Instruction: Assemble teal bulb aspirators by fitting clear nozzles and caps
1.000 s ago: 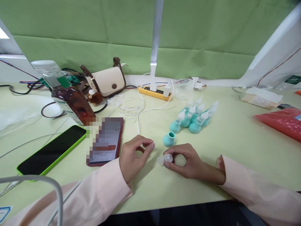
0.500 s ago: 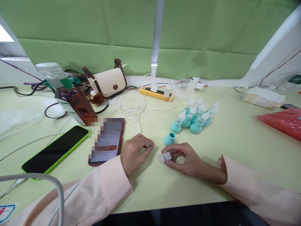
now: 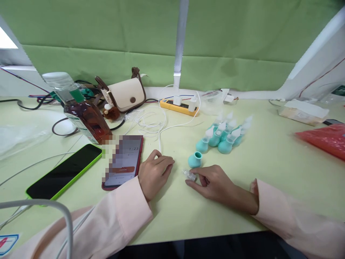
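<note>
Thumb and index finger of my right hand [image 3: 212, 183] close around a small clear plastic nozzle piece [image 3: 189, 175], low over the table. Just beyond it an open-necked turquoise rubber bulb [image 3: 194, 160] stands upright with no tip in it. To the left, my left hand [image 3: 156, 172] rests with its fingertips drawn together near the thumb; nothing shows between them. Behind the single bulb is a cluster of several turquoise bulbs [image 3: 225, 145] fitted with clear pointed tips.
On the left lie a phone with a lit timer [image 3: 122, 162], a green-cased phone [image 3: 64, 172] and a tilted bottle of dark liquid [image 3: 86, 118]. Behind are a cream handbag [image 3: 125, 94], a yellow power strip [image 3: 179, 107] and white cables. A red bag [image 3: 323, 140] and tissue pack [image 3: 303, 111] lie right.
The clear piece has turned between my right fingers, which have drawn closer together. My left fingers have shifted slightly left and bent over the thumb. The bulbs stay put.
</note>
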{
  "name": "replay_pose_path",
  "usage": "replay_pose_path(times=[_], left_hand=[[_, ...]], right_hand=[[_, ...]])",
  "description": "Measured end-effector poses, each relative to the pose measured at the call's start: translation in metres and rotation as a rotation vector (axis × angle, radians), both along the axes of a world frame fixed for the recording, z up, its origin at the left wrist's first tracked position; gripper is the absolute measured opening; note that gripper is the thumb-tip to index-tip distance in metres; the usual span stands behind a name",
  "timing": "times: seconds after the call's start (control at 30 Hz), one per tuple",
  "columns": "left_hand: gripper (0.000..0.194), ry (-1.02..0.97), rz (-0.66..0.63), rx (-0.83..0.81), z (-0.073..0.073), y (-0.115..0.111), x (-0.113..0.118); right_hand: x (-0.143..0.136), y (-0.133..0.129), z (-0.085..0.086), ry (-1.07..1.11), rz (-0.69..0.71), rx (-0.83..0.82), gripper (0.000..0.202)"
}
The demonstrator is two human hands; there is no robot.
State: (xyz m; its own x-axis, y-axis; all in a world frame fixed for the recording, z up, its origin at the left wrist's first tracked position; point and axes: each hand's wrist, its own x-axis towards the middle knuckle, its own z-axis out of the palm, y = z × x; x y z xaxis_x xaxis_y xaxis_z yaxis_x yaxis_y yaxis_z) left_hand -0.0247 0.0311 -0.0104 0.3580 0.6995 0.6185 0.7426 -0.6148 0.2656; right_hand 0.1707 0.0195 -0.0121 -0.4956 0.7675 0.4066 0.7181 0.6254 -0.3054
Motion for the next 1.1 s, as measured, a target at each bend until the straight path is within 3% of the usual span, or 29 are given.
replay_pose_path(times=[0.3,0.5,0.67,0.83,0.9,1.03,1.1], left_hand=[[0.027,0.154,0.050,-0.047,-0.003,0.000,0.000],[0.029,0.090,0.023,-0.075,-0.005,0.002,0.000],[0.030,0.068,0.009,-0.074,-0.005,0.002,-0.001],[0.025,0.039,0.021,-0.039,0.001,-0.002,0.001],[0.025,0.079,-0.061,-0.009,0.004,-0.005,0.001],[0.030,0.282,-0.341,0.047,0.005,-0.010,0.004],[0.029,0.382,-0.361,0.025,0.004,-0.012,0.006]], right_hand=[[-0.001,0.002,-0.006,0.136,0.073,0.091,0.021],[-0.002,-0.002,-0.003,0.177,0.109,0.122,0.009],[-0.004,-0.004,0.002,0.181,0.200,0.139,0.012],[-0.002,-0.005,0.009,0.271,0.136,0.205,0.008],[0.002,-0.002,0.013,0.356,0.111,0.238,0.014],[0.015,0.015,0.023,0.573,0.114,0.377,0.019],[0.021,0.025,0.027,0.670,0.075,0.465,0.022]])
